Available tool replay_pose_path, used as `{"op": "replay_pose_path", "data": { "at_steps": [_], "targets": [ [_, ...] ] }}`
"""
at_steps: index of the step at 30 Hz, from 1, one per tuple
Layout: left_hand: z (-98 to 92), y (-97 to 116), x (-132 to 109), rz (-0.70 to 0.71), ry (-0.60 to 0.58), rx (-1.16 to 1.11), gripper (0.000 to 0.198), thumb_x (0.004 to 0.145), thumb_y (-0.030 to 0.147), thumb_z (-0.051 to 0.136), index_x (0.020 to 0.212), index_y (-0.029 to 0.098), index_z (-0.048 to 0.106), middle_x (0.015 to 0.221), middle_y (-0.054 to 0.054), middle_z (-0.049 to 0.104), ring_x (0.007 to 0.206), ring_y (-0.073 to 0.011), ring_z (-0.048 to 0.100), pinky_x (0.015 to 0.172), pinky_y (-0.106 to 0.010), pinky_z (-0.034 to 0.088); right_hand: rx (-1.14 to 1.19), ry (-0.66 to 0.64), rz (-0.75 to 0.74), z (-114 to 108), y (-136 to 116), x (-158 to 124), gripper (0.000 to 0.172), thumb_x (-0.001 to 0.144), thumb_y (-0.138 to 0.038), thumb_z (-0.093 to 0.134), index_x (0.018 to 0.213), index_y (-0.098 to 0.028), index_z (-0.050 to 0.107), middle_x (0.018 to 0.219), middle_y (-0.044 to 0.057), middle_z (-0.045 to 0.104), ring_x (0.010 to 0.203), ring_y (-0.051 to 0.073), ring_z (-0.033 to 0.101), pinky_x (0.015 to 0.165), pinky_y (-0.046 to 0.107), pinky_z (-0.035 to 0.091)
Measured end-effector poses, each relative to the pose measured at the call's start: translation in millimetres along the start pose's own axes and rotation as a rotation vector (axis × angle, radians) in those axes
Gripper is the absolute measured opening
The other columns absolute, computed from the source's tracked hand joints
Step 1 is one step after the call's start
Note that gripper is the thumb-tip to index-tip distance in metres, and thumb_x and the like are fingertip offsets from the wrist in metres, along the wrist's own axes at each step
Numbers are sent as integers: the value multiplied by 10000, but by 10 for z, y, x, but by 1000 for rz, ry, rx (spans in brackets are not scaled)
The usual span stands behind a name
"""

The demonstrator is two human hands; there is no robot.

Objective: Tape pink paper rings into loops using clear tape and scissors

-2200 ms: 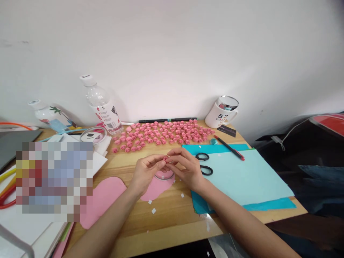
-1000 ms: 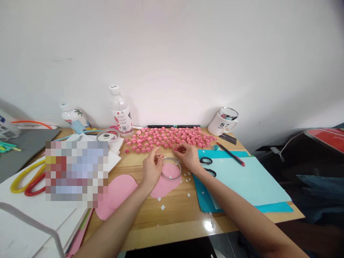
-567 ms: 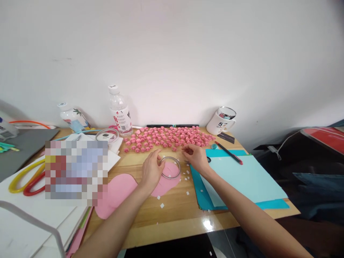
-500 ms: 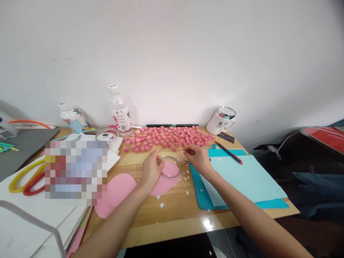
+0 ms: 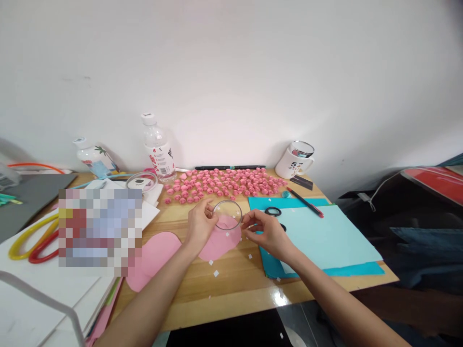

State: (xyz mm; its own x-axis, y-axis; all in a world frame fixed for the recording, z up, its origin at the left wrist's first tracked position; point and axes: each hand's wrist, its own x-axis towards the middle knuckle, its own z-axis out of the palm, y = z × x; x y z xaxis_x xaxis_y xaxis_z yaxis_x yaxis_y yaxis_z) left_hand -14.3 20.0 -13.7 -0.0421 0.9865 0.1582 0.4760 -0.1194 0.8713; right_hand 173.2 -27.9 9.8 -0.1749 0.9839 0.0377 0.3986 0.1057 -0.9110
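My left hand has its fingers and thumb closed on the left edge of a thin round clear ring, tilted up. Under and behind the ring lies a pink paper shape, partly covered by my left hand. My right hand is by the ring's right edge, its fingers bent and the thumb apart from them; I cannot tell whether they touch the ring. Black-handled scissors lie beside my right hand, their blades hidden. Small white squares are scattered on the wood around the ring.
Many pink rolled paper roses cover the back of the table. A bottle stands behind left, a mug behind right. Blue paper sheets and a pen lie right. Another pink shape and stacked papers lie left.
The ring has been lifted and tilted more upright in my left hand. My right hand has moved down and closer to it, uncovering the scissors' handle.
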Motion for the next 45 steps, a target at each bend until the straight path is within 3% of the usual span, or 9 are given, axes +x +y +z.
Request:
{"op": "replay_pose_path", "data": {
  "at_steps": [7, 10, 13, 19, 26, 31, 37, 40, 45],
  "targets": [
    [14, 68, -41, 78, -20, -111, 322, 660, 111, 552, 974, 142, 617, 705, 7, 596, 526, -95, 530, 521, -213, 440, 408, 63, 117, 103, -65, 66, 333, 686, -363, 683, 826, -203, 427, 772, 29, 660, 686, 169, 644, 610, 311, 536],
    [20, 83, -55, 104, -70, -163, 236, 753, 171, 530, 969, 147, 621, 732, -16, 630, 613, -126, 580, 585, -237, 462, 426, 200, 153, 35, -26, 101, 376, 699, -394, 661, 917, -198, 426, 727, 25, 668, 652, 166, 645, 606, 310, 538],
    [11, 66, -63, 135, -134, -12, 187, 768, 108, 523, 912, 151, 635, 832, -55, 655, 780, -172, 599, 723, -298, 467, 359, 268, 192, -83, 53, 109, 413, 705, -423, 626, 995, -179, 463, 812, 63, 677, 650, 161, 637, 567, 294, 534],
    [29, -20, -106, 230, -251, 287, 374, 677, 9, 614, 1021, 152, 590, 880, -61, 603, 889, -213, 522, 805, -362, 431, 223, 121, 234, -134, 150, 78, 309, 716, -414, 587, 875, -151, 613, 683, 37, 631, 593, 159, 606, 557, 305, 527],
    [26, -48, -122, 277, -287, 299, 326, 750, 25, 541, 1054, 139, 563, 835, -54, 579, 860, -205, 498, 782, -343, 432, 17, -172, 32, -31, 5, 35, 167, 746, -299, 606, 826, -176, 685, 792, 40, 640, 701, 153, 571, 609, 257, 452],
    [-1, -7, -126, 270, -292, 311, 386, 735, -15, 484, 1071, 163, 555, 860, -45, 555, 857, -195, 513, 788, -343, 441, 55, -368, 70, -39, -51, -11, 82, 720, -244, 637, 748, -170, 657, 754, 19, 647, 675, 131, 561, 589, 225, 426],
    [-27, 22, -124, 283, -351, 344, 422, 759, 19, 472, 1152, 168, 507, 961, -66, 549, 938, -203, 512, 842, -361, 435, 145, -446, 157, -52, -5, -21, 105, 714, -266, 640, 749, -167, 651, 636, -8, 589, 529, 99, 508, 522, 224, 437],
    [-20, 3, -127, 271, -365, 380, 435, 765, 20, 455, 1168, 176, 501, 876, -53, 560, 889, -206, 511, 818, -367, 439, 112, -371, 120, -90, 24, -1, 134, 696, -295, 664, 726, -165, 662, 672, 8, 621, 593, 123, 553, 551, 234, 452],
    [-21, -20, -126, 339, -372, 413, 504, 758, 9, 429, 1230, 183, 464, 944, -82, 542, 900, -215, 499, 815, -368, 429, 194, 114, 155, -200, 64, 102, 270, 696, -413, 652, 816, -172, 632, 712, 29, 638, 668, 162, 596, 553, 264, 495]
  ]
}}
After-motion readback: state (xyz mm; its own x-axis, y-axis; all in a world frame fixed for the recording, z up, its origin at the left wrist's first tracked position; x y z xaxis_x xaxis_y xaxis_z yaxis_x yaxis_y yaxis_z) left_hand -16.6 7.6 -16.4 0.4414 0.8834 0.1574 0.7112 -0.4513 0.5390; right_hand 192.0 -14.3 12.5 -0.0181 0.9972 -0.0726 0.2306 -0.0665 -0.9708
